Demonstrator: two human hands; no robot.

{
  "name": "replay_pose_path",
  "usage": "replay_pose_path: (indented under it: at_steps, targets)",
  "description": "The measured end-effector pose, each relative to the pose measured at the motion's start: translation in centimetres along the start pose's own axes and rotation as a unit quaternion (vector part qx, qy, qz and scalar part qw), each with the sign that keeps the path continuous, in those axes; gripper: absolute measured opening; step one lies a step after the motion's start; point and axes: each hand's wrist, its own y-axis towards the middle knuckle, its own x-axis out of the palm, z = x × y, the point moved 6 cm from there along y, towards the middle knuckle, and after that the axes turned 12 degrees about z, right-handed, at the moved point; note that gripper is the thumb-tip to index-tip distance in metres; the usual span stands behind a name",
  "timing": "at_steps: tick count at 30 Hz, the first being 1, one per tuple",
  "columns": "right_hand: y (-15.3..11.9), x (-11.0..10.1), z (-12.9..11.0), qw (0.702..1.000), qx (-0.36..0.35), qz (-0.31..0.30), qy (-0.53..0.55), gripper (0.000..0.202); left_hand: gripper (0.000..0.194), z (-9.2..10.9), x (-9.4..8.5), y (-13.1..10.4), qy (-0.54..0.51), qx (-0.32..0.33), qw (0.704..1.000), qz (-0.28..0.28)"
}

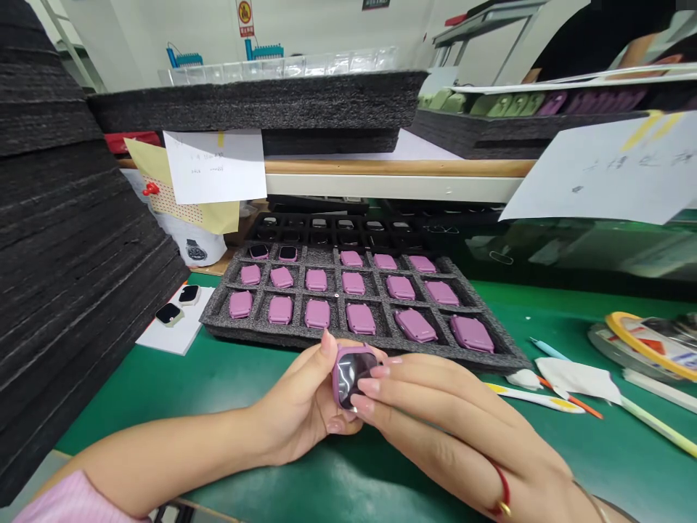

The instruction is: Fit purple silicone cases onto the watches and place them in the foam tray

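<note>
A smartwatch case (346,374) with a purple frame and a glossy black screen is tilted up in front of the foam tray. My left hand (305,399) is closed around it, thumb along the upper left edge and fingers beneath. From the right, my right hand (446,414) presses its fingertips on the screen; its thumb is hidden. Just beyond both hands lies a black foam tray (336,338) with compartments. Most of the purple watch cases (317,313) in it show their backs, while two at the back left (288,253) show dark screens.
Two pale watches (168,314) lie on a white box (179,341) at left, beside stacked black foam (81,240). A shelf (381,185) with paper notes spans the back. Swabs, a toothbrush-like tool (539,399) and a tape roll (647,341) lie right. Part of another person (604,40) shows upper right.
</note>
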Motion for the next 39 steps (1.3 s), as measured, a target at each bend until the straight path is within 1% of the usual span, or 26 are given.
replay_pose_path:
  at_steps: [2,3,4,5,7,8,10,12,14,19,22,26,28,29,31,32,33,34,35,36,37,39]
  targets:
    - [0.5,0.4,-0.1,0.997,-0.077,0.005,-0.025,0.047,0.054,0.0,-0.3,0.1,0.018,0.022,1.000,0.009]
    - [0.7,0.6,0.0,0.995,-0.096,0.009,-0.036,0.053,0.055,0.0,-0.4,0.2,0.034,0.038,0.999,0.011]
    - [0.8,1.0,0.2,0.995,-0.090,0.012,-0.044,0.060,0.055,0.0,-0.4,0.2,0.054,0.055,0.997,0.010]
    - [1.0,1.3,0.6,0.997,-0.062,0.011,-0.045,0.062,0.054,0.0,-0.5,0.2,0.073,0.072,0.995,0.010]
    - [1.0,2.0,1.3,1.000,0.014,0.001,-0.019,0.058,0.052,0.0,-0.5,0.1,0.108,0.097,0.989,0.010]
    - [0.9,2.2,1.5,0.999,0.042,0.001,0.005,0.054,0.052,0.0,-0.6,0.1,0.114,0.099,0.988,0.011]
    - [0.9,2.2,1.7,0.997,0.067,0.008,0.048,0.051,0.055,-0.2,-0.7,0.2,0.105,0.071,0.992,0.015]
    - [1.0,1.9,1.7,0.996,0.065,0.009,0.063,0.056,0.058,-0.5,-0.9,0.4,0.082,0.026,0.996,0.021]
    - [1.1,1.6,1.8,0.997,0.055,0.004,0.057,0.058,0.059,-0.5,-0.9,0.4,0.073,-0.001,0.997,0.025]
    - [1.2,1.5,2.0,0.998,0.045,-0.014,0.034,0.056,0.061,-0.2,-0.5,0.4,0.077,0.009,0.997,0.001]
    - [1.1,1.7,1.8,0.998,0.047,-0.025,0.025,0.056,0.059,-0.2,-0.5,0.4,0.079,0.009,0.997,0.011]
    - [1.3,1.5,1.8,0.999,0.031,-0.028,0.007,0.052,0.062,-0.5,-0.9,0.9,0.066,-0.010,0.998,0.019]
    - [2.0,1.3,2.8,0.999,0.037,-0.022,-0.022,0.046,0.060,-1.0,-1.5,1.4,0.057,-0.010,0.998,0.031]
    - [2.6,1.4,3.7,0.998,0.051,-0.020,-0.039,0.043,0.057,-1.3,-1.9,1.8,0.066,-0.007,0.997,0.040]
    - [4.1,1.9,6.2,0.992,0.103,-0.024,-0.069,0.036,0.055,-2.3,-2.6,2.5,0.136,0.000,0.990,0.038]
    - [4.9,2.5,7.7,0.988,0.132,-0.032,-0.080,0.034,0.055,-2.9,-2.9,2.8,0.197,-0.002,0.980,0.024]
    - [5.8,3.2,9.4,0.981,0.163,-0.044,-0.094,0.034,0.055,-3.8,-3.0,3.0,0.272,-0.012,0.962,-0.017]
    - [6.8,4.2,10.9,0.977,0.177,-0.054,-0.106,0.033,0.050,-4.6,-3.2,3.1,0.320,-0.031,0.945,-0.055]
    - [7.7,5.1,12.3,0.975,0.182,-0.061,-0.114,0.032,0.042,-5.4,-3.3,3.1,0.380,-0.042,0.918,-0.100]
    - [8.6,6.2,13.6,0.973,0.185,-0.071,-0.122,0.031,0.032,-6.0,-3.4,3.0,0.442,-0.041,0.884,-0.145]
    - [9.4,7.2,14.9,0.970,0.187,-0.080,-0.132,0.030,0.024,-6.3,-3.5,2.9,0.488,-0.024,0.856,-0.171]
    - [10.6,9.2,17.0,0.965,0.183,-0.110,-0.150,0.031,0.015,-6.1,-3.6,2.9,0.553,0.045,0.808,-0.198]
